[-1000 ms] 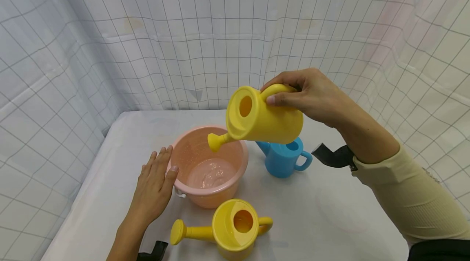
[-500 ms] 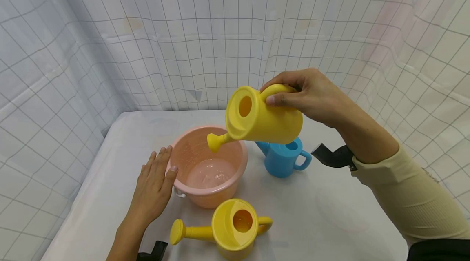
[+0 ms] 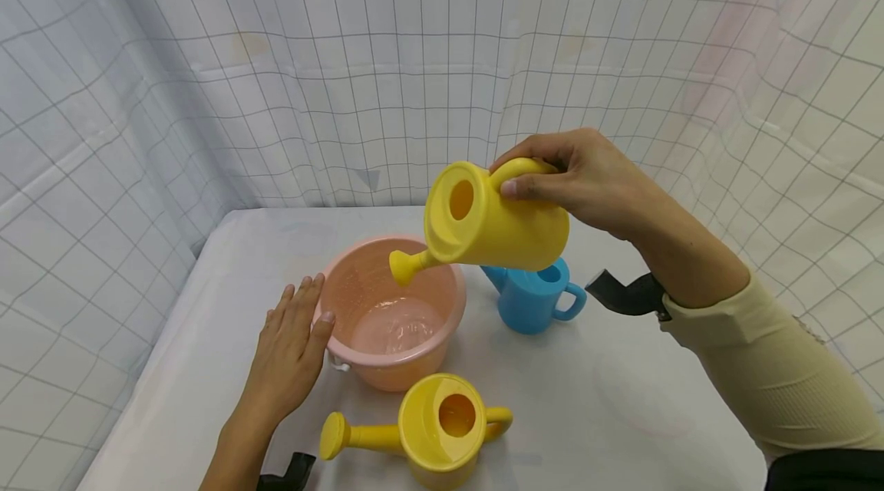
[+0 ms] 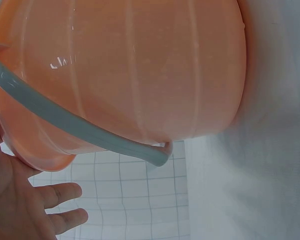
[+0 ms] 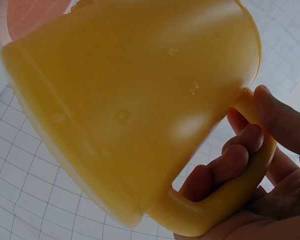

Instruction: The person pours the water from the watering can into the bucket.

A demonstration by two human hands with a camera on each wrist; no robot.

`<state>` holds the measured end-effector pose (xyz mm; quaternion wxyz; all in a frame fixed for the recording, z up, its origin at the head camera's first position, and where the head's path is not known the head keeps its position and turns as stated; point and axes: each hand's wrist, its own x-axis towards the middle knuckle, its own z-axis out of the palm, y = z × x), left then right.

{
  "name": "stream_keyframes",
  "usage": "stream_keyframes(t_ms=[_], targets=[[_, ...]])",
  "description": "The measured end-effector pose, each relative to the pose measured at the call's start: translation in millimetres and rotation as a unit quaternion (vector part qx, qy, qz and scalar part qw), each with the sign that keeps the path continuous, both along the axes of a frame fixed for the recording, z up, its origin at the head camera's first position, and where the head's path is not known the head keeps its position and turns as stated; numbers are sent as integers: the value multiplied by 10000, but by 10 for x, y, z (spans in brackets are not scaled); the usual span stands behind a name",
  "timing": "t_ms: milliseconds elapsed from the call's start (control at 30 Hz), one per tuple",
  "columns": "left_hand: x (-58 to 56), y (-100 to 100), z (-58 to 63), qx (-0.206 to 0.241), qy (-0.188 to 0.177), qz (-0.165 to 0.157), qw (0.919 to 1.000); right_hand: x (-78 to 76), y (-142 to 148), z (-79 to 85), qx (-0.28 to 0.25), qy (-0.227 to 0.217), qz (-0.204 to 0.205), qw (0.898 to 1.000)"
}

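My right hand (image 3: 580, 180) grips the handle of a yellow watering can (image 3: 500, 226), its fingers curled through the loop in the right wrist view. The can is tipped to the left, its spout head hanging over a pink bucket (image 3: 452, 322). Rippled water lies in the bottom of the bucket. My left hand (image 3: 290, 353) rests against the bucket's left rim with fingers straight. A grey bail handle (image 4: 80, 127) hangs down the bucket's side in the left wrist view. A second yellow watering can (image 3: 442, 453) stands upright in front of the bucket, spout to the left.
A blue watering can (image 3: 528, 303) stands right of the bucket, partly behind the raised can. White cloth (image 3: 621, 399) covers the table. Grid-patterned curtains (image 3: 414, 54) close off the back and both sides.
The water surface in the bucket ripples differently from frame to frame. Both hands and the tipped watering can stay nearly still.
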<state>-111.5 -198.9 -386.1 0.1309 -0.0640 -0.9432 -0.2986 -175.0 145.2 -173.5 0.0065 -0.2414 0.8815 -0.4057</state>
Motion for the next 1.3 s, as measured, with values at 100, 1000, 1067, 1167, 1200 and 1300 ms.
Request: stream_keyframes(t_ms=[100,1000,1067,1167,1200,1300], targets=[[-3,-2,0,-3,-7,-4,10000,-2,0,-4,-15,-17,-7,10000],[-1,-1,-2,15,9,-7,10000,15,275,-302,-1157,-17,50,9933],[0,-2,-2,22,4,-11,10000,22,294,-323,-1242,-77,32,9922],[1,-3,-2,29,-2,-20,10000,33,320,-351,-1310,-131,-36,9913],[0,-4,-3,32,-3,-23,10000,35,328,-359,-1330,-133,-41,9910],[0,-5,-4,18,2,-25,10000,47,350,-389,-1354,-111,-86,9907]])
